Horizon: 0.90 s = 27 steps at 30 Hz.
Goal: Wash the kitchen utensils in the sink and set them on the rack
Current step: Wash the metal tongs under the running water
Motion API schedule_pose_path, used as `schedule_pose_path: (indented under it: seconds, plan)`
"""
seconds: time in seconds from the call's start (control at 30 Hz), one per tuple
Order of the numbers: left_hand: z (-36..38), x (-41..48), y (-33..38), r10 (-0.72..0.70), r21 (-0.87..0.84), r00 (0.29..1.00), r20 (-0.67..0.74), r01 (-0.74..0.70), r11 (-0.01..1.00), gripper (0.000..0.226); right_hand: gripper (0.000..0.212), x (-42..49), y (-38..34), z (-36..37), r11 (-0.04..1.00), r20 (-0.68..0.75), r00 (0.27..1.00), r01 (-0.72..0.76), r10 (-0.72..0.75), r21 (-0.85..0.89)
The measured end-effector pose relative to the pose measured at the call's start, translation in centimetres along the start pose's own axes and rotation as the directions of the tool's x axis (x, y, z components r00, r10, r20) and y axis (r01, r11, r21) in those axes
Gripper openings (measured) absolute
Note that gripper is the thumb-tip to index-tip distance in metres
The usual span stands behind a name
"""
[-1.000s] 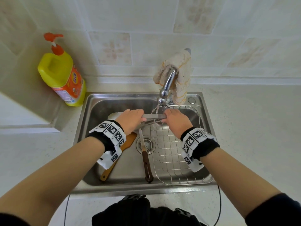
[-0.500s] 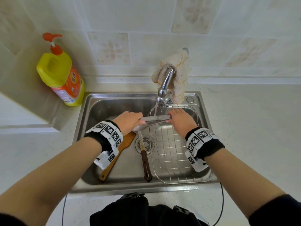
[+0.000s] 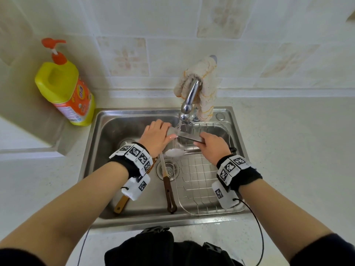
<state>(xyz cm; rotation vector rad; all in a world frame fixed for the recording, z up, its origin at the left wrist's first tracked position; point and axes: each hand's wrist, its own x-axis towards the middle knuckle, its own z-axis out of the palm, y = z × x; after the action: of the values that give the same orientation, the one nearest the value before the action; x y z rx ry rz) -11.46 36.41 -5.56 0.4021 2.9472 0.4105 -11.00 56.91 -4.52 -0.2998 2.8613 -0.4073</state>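
The flat metal utensil [image 3: 189,136] lies crosswise under the stream from the tap [image 3: 189,96], with the left hand [image 3: 156,138] gripping its left end and the right hand [image 3: 211,145] its right end, above the wire rack [image 3: 201,189] on the right hand's side.

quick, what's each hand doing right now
Left hand: closed round one end of the metal utensil under the tap.
Right hand: closed round its other end.

Metal utensil [image 3: 189,136] between fingers of left hand [image 3: 155,136] and right hand [image 3: 212,145]; faucet [image 3: 189,98] just behind them; rack [image 3: 199,185], possibly a spoon [image 3: 173,152], beneath.
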Motion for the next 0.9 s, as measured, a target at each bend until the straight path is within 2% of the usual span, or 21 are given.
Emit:
schedule_pose_path:
  seconds: [0.07, 0.17, 0.33, 0.4, 0.53, 0.6, 0.7, 0.9]
  plan:
    - [0.2, -0.3, 0.9, -0.028, -0.011, 0.999, 0.028, 0.028, 1.000, 0.056, 0.021, 0.1, -0.2, 0.1, 0.999, 0.001, 0.999, -0.033, 0.033, 0.025]
    - [0.3, -0.5, 2.2, 0.005, 0.176, 0.997, 0.083, -0.020, 0.984, 0.061, 0.022, 0.2, -0.9, 0.2, 0.994, 0.033, 0.998, -0.059, 0.056, 0.094]
    - [-0.6, -1.1, -0.4, -0.056, 0.253, 0.996, 0.070, 0.036, 0.967, 0.062, 0.022, 0.5, -2.1, 0.2, 0.991, 0.038, 0.998, -0.053, 0.048, 0.125]
    - [-0.6, -1.5, -0.8, -0.039, 0.240, 0.997, 0.073, 0.021, 0.970, 0.063, 0.024, 0.6, -2.5, 0.4, 0.990, 0.057, 0.997, -0.055, 0.048, 0.128]
    - [-0.5, -1.8, 0.3, 0.132, 0.223, 0.987, 0.087, -0.149, 0.963, 0.067, 0.026, 0.8, -3.2, 0.5, 0.985, 0.075, 0.997, -0.034, 0.022, 0.169]
    - [-0.7, -1.8, -0.7, 0.088, 0.183, 0.993, 0.084, -0.102, 0.978, 0.064, 0.024, 0.8, -3.1, 0.4, 0.988, 0.085, 0.996, -0.015, 0.002, 0.154]
    - [-1.0, -2.1, -2.5, -0.063, 0.085, 0.996, 0.063, 0.057, 0.995, 0.058, 0.023, 1.0, -2.8, 0.3, 0.987, 0.095, 0.995, -0.023, 0.008, 0.156]
    - [-0.7, -2.0, 0.5, 0.107, 0.061, 0.992, 0.073, -0.112, 0.992, 0.055, 0.021, 0.7, -3.1, 0.4, 0.984, 0.077, 0.997, 0.007, -0.021, 0.177]
